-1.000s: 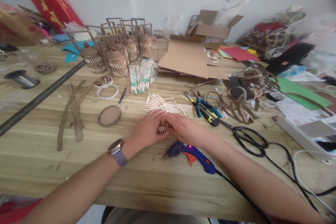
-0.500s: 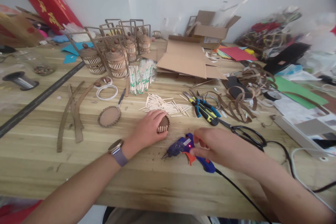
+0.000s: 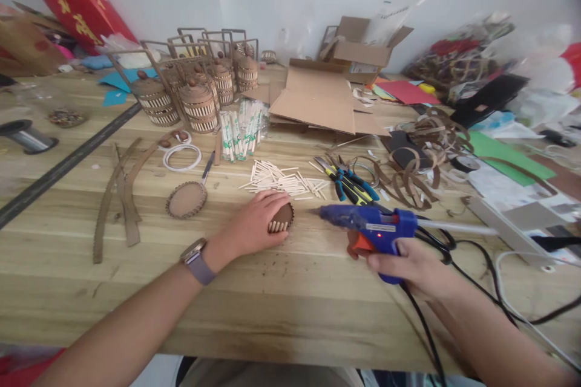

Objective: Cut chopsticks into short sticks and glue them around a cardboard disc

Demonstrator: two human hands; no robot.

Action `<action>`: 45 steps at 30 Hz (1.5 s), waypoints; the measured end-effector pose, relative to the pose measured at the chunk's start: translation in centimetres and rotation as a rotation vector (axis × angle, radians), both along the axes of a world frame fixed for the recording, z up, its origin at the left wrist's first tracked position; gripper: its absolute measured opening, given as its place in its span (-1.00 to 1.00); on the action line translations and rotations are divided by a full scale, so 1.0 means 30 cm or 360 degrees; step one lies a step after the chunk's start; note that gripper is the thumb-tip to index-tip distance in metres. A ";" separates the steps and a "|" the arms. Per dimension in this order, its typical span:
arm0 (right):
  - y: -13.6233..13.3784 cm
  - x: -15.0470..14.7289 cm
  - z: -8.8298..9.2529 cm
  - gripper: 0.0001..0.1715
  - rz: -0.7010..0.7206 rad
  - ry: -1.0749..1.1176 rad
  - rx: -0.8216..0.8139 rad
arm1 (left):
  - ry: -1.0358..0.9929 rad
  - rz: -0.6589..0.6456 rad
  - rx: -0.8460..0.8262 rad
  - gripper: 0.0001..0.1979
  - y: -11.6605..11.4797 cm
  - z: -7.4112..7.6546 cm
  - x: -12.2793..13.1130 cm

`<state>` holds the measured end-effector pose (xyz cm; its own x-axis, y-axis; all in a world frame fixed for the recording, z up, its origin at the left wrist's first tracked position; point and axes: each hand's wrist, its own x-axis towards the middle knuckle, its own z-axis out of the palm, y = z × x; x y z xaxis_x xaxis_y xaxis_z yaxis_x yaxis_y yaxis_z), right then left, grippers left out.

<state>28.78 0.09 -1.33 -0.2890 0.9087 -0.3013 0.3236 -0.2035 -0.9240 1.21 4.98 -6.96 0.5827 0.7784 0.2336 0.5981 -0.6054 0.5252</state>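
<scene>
My left hand (image 3: pixel 252 221) is closed around a small round brown cardboard piece (image 3: pixel 284 215) on the table, with short pale sticks standing along its near edge. Part of that piece is hidden under my fingers. In my right hand (image 3: pixel 403 263) is a blue glue gun (image 3: pixel 372 224) with an orange trigger and a lit red light; its nozzle points left toward the round piece, apart from it. A pile of short wooden sticks (image 3: pixel 284 180) lies just beyond my left hand. Left of it rests another round cardboard piece (image 3: pixel 186 200) with a ridged rim.
Behind stand several small lidded baskets (image 3: pixel 198 109) with tall handles, and bagged sticks (image 3: pixel 242 133). Pliers and a utility knife (image 3: pixel 347 184) lie near the glue gun. Cardboard strips (image 3: pixel 124 199) are at left, a flattened carton (image 3: pixel 318 97) at back. The gun's black cord (image 3: pixel 422 320) trails toward the front edge.
My right hand has picked up the glue gun from the table, raising it and turning its nozzle left. My left hand stays on the round piece.
</scene>
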 end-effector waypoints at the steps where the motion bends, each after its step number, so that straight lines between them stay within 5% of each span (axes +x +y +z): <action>1: 0.008 -0.011 -0.003 -0.62 -0.0076 0.0150 -0.0050 | -0.0007 -0.0007 -0.0011 -0.34 0.000 -0.001 -0.002; 3: 0.031 -0.042 -0.013 -0.60 -0.0144 0.0308 -0.0109 | -0.0027 -0.0016 -0.0018 -0.31 -0.001 -0.007 -0.006; 8: 0.082 -0.092 -0.040 -0.58 0.0075 0.0037 0.0136 | -0.0073 0.0002 0.0020 -0.31 -0.003 -0.017 -0.010; 21: 0.053 -0.072 -0.066 -0.71 0.0359 -0.0440 0.0457 | -0.0031 0.0019 0.0017 -0.34 -0.005 -0.010 -0.002; 45: 0.033 -0.111 -0.086 -0.77 0.0380 -0.0510 0.0677 | -0.0004 0.0016 0.0065 -0.35 -0.002 -0.016 0.001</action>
